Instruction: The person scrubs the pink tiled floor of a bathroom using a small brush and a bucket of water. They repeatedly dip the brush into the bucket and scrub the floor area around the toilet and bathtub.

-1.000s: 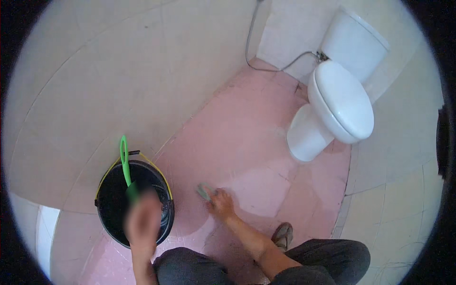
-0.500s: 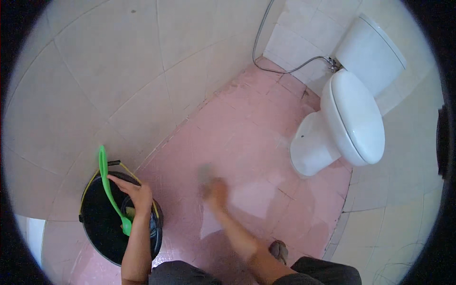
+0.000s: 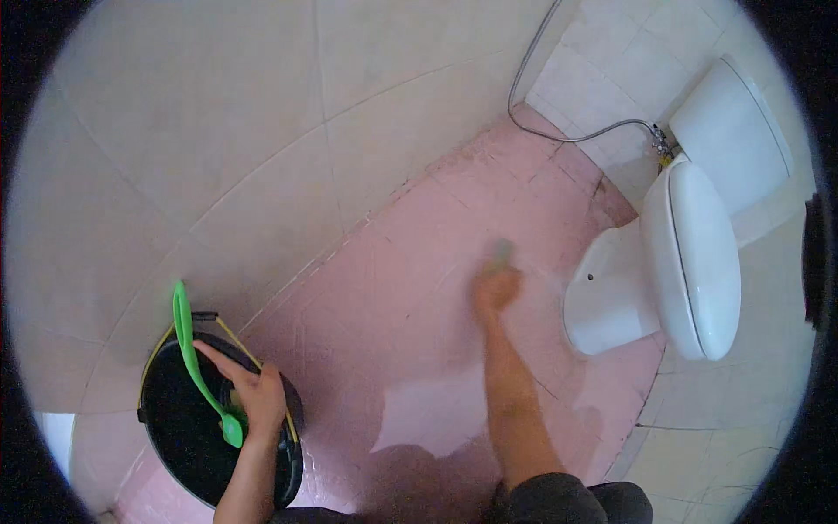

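One blurred pad (image 3: 501,253) gripped in right hand (image 3: 497,289), seemingly pointing lengthwise ahead; left hand (image 3: 261,403), fingers outstretched, beside green tool (image 3: 195,374) leaning wallward from bucket (image 3: 175,437).

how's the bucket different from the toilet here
The bucket is black with a yellow handle, while the toilet is white. The bucket is open at the top; the toilet's lid is down. The left hand is at the bucket; no hand touches the toilet. Both stand on the pink floor.
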A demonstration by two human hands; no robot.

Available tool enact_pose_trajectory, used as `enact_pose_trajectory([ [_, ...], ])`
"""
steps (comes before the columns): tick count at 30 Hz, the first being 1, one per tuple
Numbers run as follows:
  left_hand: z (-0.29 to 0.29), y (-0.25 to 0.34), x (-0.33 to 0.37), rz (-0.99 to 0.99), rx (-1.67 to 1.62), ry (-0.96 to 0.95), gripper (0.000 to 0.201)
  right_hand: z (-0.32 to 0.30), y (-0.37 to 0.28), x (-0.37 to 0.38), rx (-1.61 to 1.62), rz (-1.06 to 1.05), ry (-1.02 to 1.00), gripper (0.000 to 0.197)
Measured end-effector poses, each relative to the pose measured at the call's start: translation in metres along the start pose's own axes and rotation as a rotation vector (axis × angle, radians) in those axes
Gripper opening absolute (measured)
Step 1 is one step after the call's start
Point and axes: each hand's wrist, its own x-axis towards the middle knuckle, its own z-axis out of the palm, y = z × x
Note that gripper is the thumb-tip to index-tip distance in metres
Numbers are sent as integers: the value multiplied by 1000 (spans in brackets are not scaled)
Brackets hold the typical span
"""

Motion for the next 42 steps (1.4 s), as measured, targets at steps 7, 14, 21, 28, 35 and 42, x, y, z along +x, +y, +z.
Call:
enact_pose_trajectory([
  [7,-3,-5,-1,-50,-41,-2,104,17,-149,-206,379,-925,-420,46],
  [14,-3,0,-3,-3,28,2,104,-19,13,45,105,-7,-18,49],
  [21,-2,0,-3,1,38,16,107,17,-59,-104,127,-412,-341,46],
  [28,7,-28,5,41,-16,53,109,19,8,-219,124,-745,-287,57],
  [35,9,-9,12,-89,-121,97,111,-176,143,-113,-149,409,32,59],
  [42,18,-13,13,-16,-123,111,109,-109,108,-356,41,-670,-356,47],
])
